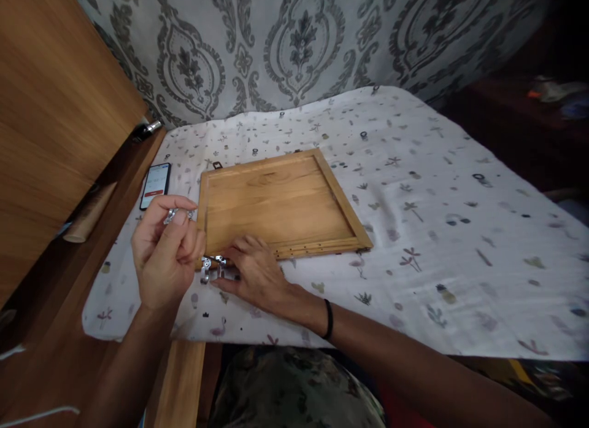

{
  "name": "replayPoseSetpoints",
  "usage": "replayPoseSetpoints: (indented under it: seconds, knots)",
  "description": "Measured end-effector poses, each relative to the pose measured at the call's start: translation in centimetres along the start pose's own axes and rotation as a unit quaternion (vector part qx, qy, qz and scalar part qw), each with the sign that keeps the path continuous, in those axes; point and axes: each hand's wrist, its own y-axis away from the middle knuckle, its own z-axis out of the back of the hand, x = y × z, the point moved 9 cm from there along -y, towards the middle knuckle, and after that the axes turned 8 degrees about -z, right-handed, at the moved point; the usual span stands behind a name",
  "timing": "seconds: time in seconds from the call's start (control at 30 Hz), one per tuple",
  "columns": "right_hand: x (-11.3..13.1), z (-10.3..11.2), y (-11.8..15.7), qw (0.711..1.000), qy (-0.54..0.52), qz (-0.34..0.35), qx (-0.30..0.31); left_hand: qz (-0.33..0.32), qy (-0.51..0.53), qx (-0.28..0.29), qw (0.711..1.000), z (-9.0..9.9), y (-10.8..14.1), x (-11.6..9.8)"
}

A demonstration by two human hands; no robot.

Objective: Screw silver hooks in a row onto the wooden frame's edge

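Note:
My left hand [165,256] is raised by the left edge of a wooden framed panel [276,201]. Between its thumb and curled index finger it pinches a small shiny metal fitting [171,216], partly covered by the fingers. My right hand [257,271], with a black band on the wrist, lies at the panel's near left edge. Its thumb and fingers close round a second shiny metal fitting [221,267]. Just left of that is another curved metal fitting [205,271] at the panel's corner. Small dark holes run along the near rail of the frame.
A phone [155,186] with a lit screen lies left of the panel on the white printed cloth [414,231]. A rolled brown tube [89,213] lies beside a large wooden board [55,108]. Grey patterned fabric [304,41] rises behind.

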Motion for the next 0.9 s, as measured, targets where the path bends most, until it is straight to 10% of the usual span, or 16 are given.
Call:
replayPoseSetpoints:
  seconds: [0.2, 0.43, 0.6, 0.9]
  knots:
    - [0.0, -0.1, 0.0, 1.0, 0.002, -0.004, 0.009, -0.001, 0.007, 0.001, 1.0, 0.0, 0.0, 0.0]
    - [0.1, -0.2, -0.1, 1.0, 0.001, -0.005, 0.025, 0.04, 0.024, 0.15, 0.988, -1.0, 0.0, 0.6]
    - [0.1, -0.2, -0.2, 0.999, 0.002, -0.012, 0.031, -0.005, -0.098, 0.041, 0.994, 0.9, -0.5, -0.2]
    - [0.0, -0.3, -0.2, 1.0, 0.015, -0.006, 0.015, -0.009, 0.02, -0.09, 0.996, 1.6, -0.2, 0.1]
